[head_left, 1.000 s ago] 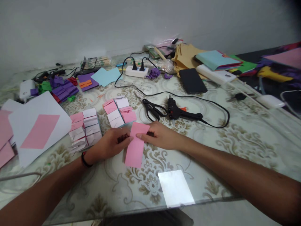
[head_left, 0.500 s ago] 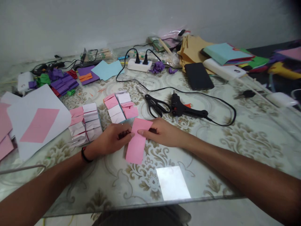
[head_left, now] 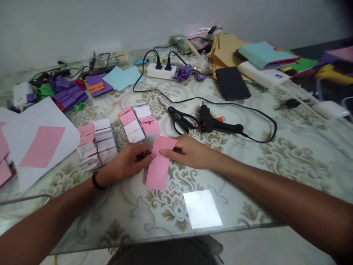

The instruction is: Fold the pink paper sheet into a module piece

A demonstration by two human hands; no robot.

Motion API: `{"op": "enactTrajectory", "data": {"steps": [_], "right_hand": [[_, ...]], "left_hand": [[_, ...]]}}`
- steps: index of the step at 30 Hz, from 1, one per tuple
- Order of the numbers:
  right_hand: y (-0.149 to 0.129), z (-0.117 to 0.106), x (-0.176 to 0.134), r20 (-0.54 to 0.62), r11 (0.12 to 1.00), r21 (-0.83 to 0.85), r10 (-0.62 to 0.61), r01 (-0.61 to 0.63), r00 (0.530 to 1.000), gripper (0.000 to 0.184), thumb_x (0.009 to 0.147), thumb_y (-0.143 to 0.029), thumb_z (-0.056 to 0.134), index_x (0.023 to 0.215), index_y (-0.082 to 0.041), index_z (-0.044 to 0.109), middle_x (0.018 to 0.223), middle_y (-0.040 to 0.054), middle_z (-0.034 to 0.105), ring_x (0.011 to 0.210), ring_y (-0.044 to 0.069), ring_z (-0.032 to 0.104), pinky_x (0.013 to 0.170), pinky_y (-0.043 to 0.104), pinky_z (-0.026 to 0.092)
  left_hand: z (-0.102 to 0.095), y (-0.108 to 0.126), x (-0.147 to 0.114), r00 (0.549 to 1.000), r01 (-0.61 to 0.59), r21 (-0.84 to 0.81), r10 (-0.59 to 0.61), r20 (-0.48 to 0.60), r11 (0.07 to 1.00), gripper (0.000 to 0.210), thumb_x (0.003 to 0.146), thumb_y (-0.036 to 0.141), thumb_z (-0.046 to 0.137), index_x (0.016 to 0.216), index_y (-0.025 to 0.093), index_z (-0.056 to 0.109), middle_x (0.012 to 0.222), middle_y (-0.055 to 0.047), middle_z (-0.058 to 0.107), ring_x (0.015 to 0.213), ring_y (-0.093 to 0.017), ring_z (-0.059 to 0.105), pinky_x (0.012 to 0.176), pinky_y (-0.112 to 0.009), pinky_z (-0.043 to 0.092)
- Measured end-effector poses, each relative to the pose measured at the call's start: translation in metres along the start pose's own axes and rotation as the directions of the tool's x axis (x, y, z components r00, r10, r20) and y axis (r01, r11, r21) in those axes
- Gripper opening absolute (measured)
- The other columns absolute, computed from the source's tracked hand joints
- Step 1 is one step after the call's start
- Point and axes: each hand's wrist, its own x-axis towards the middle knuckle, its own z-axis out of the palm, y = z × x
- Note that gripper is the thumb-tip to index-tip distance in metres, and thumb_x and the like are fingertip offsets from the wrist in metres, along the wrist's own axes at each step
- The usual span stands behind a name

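Note:
A pink paper strip (head_left: 159,169) is held upright-slanting between both hands above the patterned table. My left hand (head_left: 134,159) pinches its left edge, thumb in front and fingers curled behind. On the right edge, my right hand (head_left: 189,151) grips it the same way, with the thumb across its face. Just beyond the strip lies a small panel of folded pink and white paper (head_left: 138,123). A larger folded-paper panel (head_left: 97,143) sits beside my left wrist. Black-handled scissors (head_left: 182,119) and a black glue gun (head_left: 220,123) lie beyond my right hand.
A white sheet (head_left: 68,138) with a pink piece (head_left: 42,147) on it lies at left. A power strip (head_left: 161,71) with two plugs stands at the back, its cord looping round the glue gun. A white rectangle (head_left: 202,209) shows near the table's front edge.
The camera view has shifted slightly, so everything sits a little higher and further left. Both hands keep the same hold on the pink paper strip.

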Motion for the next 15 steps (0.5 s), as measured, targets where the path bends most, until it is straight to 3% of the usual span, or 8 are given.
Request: {"op": "enactTrajectory", "data": {"steps": [15], "right_hand": [[0.0009,-0.0001,0.0001,0.002,1.000,0.001,0.001,-0.001,1.000,0.055,0.106,-0.055,0.048,0.071,-0.014,0.060,0.060,-0.0041,0.042,0.056,0.005,0.037,0.055,0.021,0.027]], "left_hand": [[-0.0001,0.0001,0.0002,1.000,0.002,0.003,-0.002,0.010,1.000,0.032,0.104,0.037,0.057,0.085,0.013,0.068,0.068,0.004,0.054,0.061,-0.007,0.043,0.057,-0.021,0.034]]}}
